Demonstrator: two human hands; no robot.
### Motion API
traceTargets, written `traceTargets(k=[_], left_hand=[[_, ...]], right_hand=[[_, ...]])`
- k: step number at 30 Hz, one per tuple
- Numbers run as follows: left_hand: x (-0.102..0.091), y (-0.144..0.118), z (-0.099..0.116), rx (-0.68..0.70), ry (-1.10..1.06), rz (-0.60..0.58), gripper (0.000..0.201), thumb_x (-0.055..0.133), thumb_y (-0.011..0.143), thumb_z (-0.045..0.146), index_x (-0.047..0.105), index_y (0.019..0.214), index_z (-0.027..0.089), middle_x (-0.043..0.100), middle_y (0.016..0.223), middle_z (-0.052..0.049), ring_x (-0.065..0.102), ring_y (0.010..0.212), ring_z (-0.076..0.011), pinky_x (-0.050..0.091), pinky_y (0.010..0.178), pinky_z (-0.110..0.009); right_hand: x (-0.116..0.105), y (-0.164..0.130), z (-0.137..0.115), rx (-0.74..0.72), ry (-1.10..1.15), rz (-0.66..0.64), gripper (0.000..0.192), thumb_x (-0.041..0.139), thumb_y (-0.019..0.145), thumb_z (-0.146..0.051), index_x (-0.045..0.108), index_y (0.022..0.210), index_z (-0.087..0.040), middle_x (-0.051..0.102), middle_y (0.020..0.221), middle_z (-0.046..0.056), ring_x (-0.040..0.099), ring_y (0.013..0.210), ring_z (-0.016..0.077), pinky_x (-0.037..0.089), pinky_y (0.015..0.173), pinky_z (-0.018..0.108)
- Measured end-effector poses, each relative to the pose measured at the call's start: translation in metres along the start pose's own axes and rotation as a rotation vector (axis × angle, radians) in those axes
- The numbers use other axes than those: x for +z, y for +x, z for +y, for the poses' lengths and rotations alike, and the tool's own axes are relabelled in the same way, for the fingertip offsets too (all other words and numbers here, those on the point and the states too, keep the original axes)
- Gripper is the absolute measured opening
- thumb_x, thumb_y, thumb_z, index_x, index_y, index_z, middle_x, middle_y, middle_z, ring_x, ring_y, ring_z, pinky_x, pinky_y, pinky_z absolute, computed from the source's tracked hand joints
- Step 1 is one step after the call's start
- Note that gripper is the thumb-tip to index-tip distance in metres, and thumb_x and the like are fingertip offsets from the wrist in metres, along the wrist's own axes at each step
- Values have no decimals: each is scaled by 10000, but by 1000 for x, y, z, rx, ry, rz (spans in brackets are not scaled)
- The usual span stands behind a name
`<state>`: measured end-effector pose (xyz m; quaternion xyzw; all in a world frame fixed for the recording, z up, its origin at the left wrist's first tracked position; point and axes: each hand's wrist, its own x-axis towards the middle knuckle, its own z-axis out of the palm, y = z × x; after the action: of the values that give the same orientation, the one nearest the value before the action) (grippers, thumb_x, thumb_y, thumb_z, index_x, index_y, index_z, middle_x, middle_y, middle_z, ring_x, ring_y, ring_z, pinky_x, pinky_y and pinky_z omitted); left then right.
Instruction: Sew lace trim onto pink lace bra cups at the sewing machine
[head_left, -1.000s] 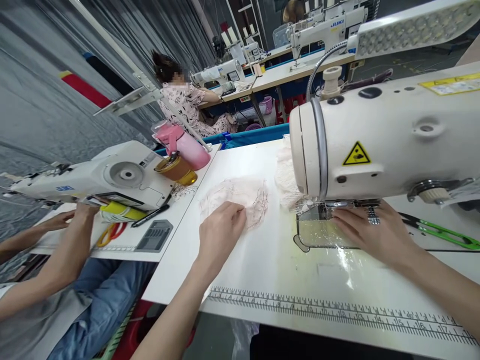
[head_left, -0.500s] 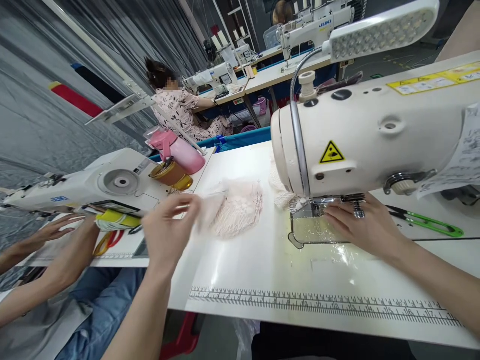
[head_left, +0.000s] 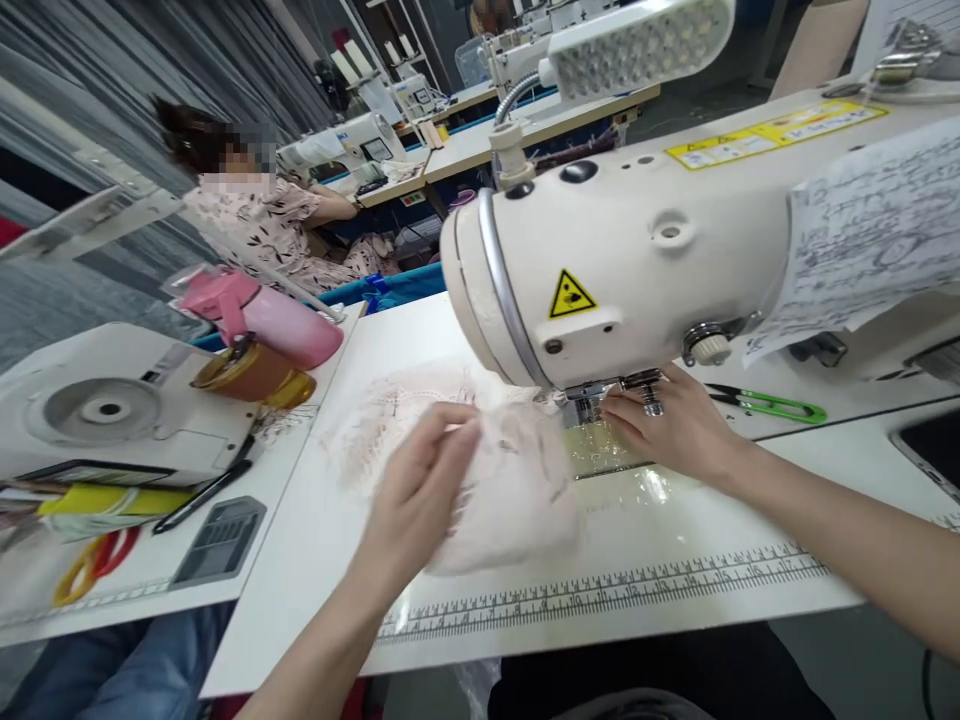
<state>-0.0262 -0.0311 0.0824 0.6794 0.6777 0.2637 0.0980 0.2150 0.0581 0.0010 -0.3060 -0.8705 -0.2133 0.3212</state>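
My left hand (head_left: pixel 424 480) pinches the upper edge of a pale pink fabric piece (head_left: pixel 517 500), its thumb and fingers closed. The piece is smeared by motion and hangs over the table left of the needle area. My right hand (head_left: pixel 671 425) is at the presser foot (head_left: pixel 589 405) of the sewing machine (head_left: pixel 622 270), fingers bent together and partly hidden by metal parts. Whatever those fingers hold is too hard to make out. Left of the machine, more pale pink lacy fabric (head_left: pixel 360 420) lies on the white table (head_left: pixel 300 560), partly behind my left hand.
Green thread snips (head_left: pixel 784 405) lie right of my right hand. A ruler strip (head_left: pixel 585 595) runs along the front edge. At left stand a pink bottle (head_left: pixel 289 325), an amber cup (head_left: pixel 255 375) and another machine (head_left: pixel 112 400), with scissors (head_left: pixel 94 565) nearby. A person (head_left: pixel 255 220) sits beyond.
My left hand has carried the fabric piece rightward, toward the needle area. My right hand stays at the presser foot. The view has shifted right, and the neighbour's hands have left it.
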Motion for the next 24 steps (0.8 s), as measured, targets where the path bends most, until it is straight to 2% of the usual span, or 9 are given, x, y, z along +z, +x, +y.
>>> traceTargets(k=[1, 3, 5, 7, 9, 11, 15, 20, 24], left_hand=[[13, 7, 1, 6, -42, -126, 258, 368, 952, 395, 563, 938, 228, 580, 647, 28, 539, 505, -108, 424, 420, -221], [34, 17, 0, 50, 41, -236, 266, 359, 956, 369, 579, 957, 220, 613, 654, 19, 555, 506, -125, 430, 441, -241], [49, 19, 0, 191, 219, -135, 251, 383, 951, 332, 592, 982, 196, 667, 777, -24, 608, 606, -162, 472, 511, -284], [59, 15, 2, 418, 319, -9, 215, 423, 942, 273, 606, 996, 174, 686, 932, -65, 646, 797, -198, 524, 653, -329], [67, 7, 5, 638, 328, 3, 203, 455, 932, 225, 607, 1048, 159, 677, 1061, -84, 627, 992, -213, 533, 811, -351], [75, 1, 8, 751, 335, -52, 287, 470, 928, 241, 563, 1174, 126, 642, 1180, -110, 580, 1126, -231, 522, 899, -364], [87, 0, 6, 766, 400, -115, 488, 446, 918, 303, 438, 1333, 45, 530, 1330, -169, 490, 1246, -286, 500, 965, -418], [86, 6, -5, 756, 393, -124, 523, 430, 853, 214, 434, 1350, 49, 495, 1363, -161, 457, 1275, -289, 474, 998, -435], [86, 10, -10, 748, 362, -119, 558, 442, 811, 199, 443, 1355, 76, 512, 1351, -151, 462, 1272, -290, 457, 1011, -449]], right_hand=[[1, 0, 1, 13, 13, 8, 238, 472, 879, -173, 682, 769, -180, 599, 565, -17, 478, 542, 129, 389, 742, 306], [2, 0, 3, 35, 32, 24, 245, 468, 856, -129, 688, 761, -179, 587, 558, -11, 503, 583, 140, 389, 748, 301], [3, -1, 3, 42, 42, 32, 251, 466, 824, -80, 692, 777, -178, 596, 584, 0, 521, 622, 145, 388, 755, 299], [3, -1, 2, 46, 59, 11, 268, 458, 806, -51, 689, 817, -184, 611, 618, 3, 534, 658, 147, 387, 759, 299], [1, -1, 0, 53, 72, -45, 277, 449, 810, -52, 677, 856, -202, 622, 647, -3, 542, 682, 143, 389, 755, 299], [-1, -1, -3, 36, 78, -111, 265, 448, 820, -68, 662, 871, -217, 640, 689, -12, 548, 689, 135, 393, 749, 295], [-1, -2, -5, -17, 47, -171, 246, 464, 803, -45, 647, 867, -196, 685, 805, -2, 569, 712, 129, 404, 746, 292], [7, -5, -6, -33, 24, -111, 242, 451, 844, -63, 652, 941, -158, 702, 808, 52, 606, 755, 177, 433, 738, 335], [12, -9, -7, 45, 119, -221, 275, 418, 875, -73, 638, 1013, -165, 688, 777, 63, 611, 753, 198, 461, 723, 374]])
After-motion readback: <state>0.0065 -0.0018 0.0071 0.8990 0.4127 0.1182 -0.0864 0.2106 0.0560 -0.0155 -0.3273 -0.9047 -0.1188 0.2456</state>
